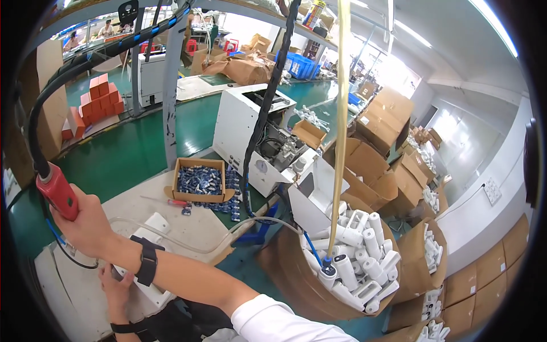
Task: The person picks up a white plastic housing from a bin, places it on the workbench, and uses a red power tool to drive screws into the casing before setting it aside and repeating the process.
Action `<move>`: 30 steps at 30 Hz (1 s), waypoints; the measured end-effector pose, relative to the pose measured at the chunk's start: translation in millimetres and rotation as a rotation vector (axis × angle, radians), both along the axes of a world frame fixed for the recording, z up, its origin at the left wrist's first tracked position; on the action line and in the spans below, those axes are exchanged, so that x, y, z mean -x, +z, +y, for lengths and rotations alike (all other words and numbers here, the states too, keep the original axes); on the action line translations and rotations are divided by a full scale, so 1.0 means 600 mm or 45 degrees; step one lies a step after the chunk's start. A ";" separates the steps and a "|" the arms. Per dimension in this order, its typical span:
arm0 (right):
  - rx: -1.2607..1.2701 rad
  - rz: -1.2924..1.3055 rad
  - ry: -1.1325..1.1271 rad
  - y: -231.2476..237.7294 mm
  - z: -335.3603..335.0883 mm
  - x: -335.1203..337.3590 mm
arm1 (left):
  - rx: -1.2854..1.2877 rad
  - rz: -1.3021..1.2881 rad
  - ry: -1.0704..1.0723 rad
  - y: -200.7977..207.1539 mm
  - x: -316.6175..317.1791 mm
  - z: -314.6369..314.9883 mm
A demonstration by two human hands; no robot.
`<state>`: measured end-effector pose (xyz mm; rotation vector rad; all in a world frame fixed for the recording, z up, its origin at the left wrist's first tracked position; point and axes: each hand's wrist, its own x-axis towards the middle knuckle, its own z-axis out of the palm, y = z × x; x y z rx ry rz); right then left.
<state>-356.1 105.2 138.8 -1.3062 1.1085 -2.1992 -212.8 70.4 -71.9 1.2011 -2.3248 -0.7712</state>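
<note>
My right hand (86, 225) is wrapped round a red handheld power tool (58, 191) with a small green spot on its side; a thick black cable runs up from its top. Lower down, my left hand (115, 289) has its fingers closed on a white plastic part (147, 292) with a dark grey end, close to the worktop (122, 214). What lies under the tool is hidden behind my right hand. Beyond my right wrist another white plastic part (155, 223) lies on the worktop. A screwdriver (175, 202) with a red handle rests farther back.
A cardboard tray (199, 164) holds small blue parts, with more beside it. An opened white machine (245, 128) stands behind. To the right, a large carton (290, 273) is heaped with white plastic housings (364, 251). A pale hose (340, 114) and black cable (263, 114) hang down.
</note>
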 end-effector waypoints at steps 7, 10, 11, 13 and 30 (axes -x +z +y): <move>-0.037 0.026 -0.040 -0.004 0.001 -0.007 | -0.014 -0.013 0.005 0.035 -0.005 0.010; -0.038 -0.032 -0.144 -0.003 0.001 -0.012 | -0.230 0.119 -0.036 0.091 0.004 0.020; 0.007 -0.078 -0.136 -0.018 -0.009 0.000 | -0.119 0.117 -0.199 0.098 0.015 0.015; 0.031 -0.004 -0.181 -0.008 0.005 0.008 | -0.111 -0.079 -0.121 0.065 0.011 -0.002; -0.110 -0.060 -0.079 -0.034 -0.040 -0.033 | -0.284 -0.147 0.021 0.049 0.007 0.013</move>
